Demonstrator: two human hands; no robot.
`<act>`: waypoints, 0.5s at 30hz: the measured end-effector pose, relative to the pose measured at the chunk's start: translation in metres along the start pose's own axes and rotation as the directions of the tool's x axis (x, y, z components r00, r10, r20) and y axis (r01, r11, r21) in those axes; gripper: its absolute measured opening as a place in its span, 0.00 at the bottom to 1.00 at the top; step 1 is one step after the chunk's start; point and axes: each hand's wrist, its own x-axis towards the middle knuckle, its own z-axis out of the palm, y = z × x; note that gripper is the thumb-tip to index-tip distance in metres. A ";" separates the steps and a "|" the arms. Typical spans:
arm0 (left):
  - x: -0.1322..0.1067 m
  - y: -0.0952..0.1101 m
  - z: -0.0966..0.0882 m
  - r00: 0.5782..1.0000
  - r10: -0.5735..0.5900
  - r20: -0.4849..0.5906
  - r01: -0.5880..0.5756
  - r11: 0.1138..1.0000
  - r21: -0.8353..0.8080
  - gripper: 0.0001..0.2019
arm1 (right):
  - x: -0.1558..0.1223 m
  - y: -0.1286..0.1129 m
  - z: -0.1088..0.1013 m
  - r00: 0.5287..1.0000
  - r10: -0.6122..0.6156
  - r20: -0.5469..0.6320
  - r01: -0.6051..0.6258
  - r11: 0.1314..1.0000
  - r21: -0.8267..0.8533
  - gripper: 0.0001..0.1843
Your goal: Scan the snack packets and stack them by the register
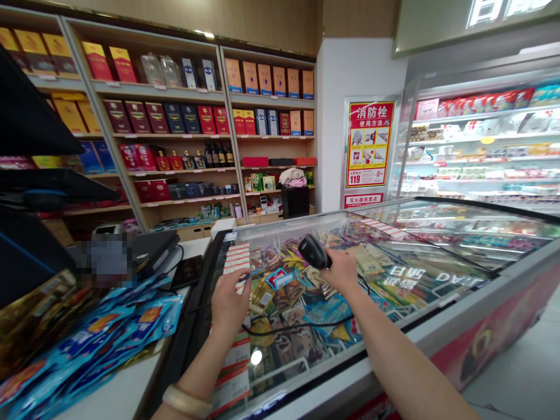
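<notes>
My right hand is wrapped round the handle of a black barcode scanner, held above the glass top of a chest freezer. The scanner's head points left and away from me. A black cable loops below it across the glass. To the left, my left hand has its thumb and fingers pinched together over the freezer's left part. Something thin and dark shows at its fingertips, too small to name. A bright blue, red and white packet shows between my hands; whether it lies under the glass I cannot tell.
Left of the freezer, a white counter bears a heap of blue snack packets, brown-gold packets and a dark phone-like device. Dark monitors overhang it. Shelves of boxed bottles stand behind; a lit refrigerated case is at right.
</notes>
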 end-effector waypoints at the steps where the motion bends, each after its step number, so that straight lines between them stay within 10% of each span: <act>1: -0.001 0.003 0.004 0.997 0.068 0.029 -0.068 0.998 -0.014 0.09 | 0.002 0.006 -0.002 0.997 0.073 -0.029 -0.074 0.997 -0.023 0.12; 9: -0.013 0.004 0.037 0.900 0.219 0.376 -0.230 0.973 -0.016 0.13 | 0.005 0.020 -0.008 0.965 0.232 -0.120 -0.242 0.968 -0.075 0.14; 15: -0.014 0.002 0.033 0.883 0.277 0.378 -0.300 0.954 0.003 0.18 | 0.004 0.017 -0.005 0.979 0.192 -0.069 -0.199 0.973 -0.116 0.12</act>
